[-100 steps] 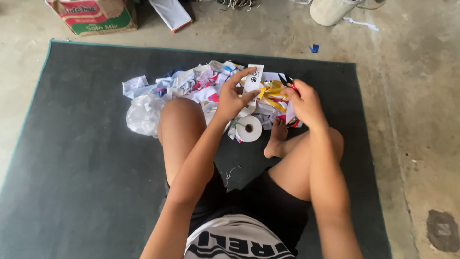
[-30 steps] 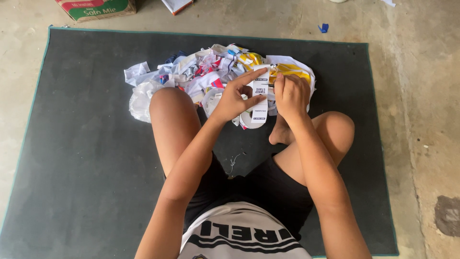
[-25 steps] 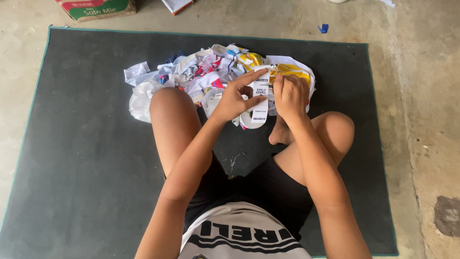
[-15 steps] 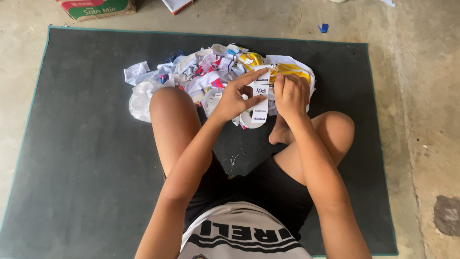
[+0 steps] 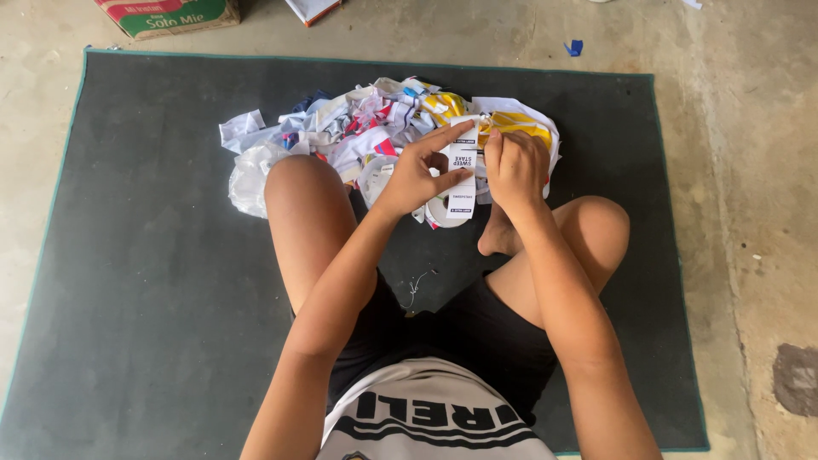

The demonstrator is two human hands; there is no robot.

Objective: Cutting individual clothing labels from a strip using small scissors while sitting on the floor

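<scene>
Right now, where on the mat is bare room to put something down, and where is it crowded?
The mat is bare on its left side, between its left edge and the raised knee, and on a narrower strip right of the other knee. It is crowded at the top centre, where the paper pile lies and both hands hold a white label.

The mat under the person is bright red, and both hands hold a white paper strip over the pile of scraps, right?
Not quite. The head view shows the mat is dark grey, not bright red. The rest is right: the left hand and right hand hold a white paper strip over the pile of scraps.
</scene>
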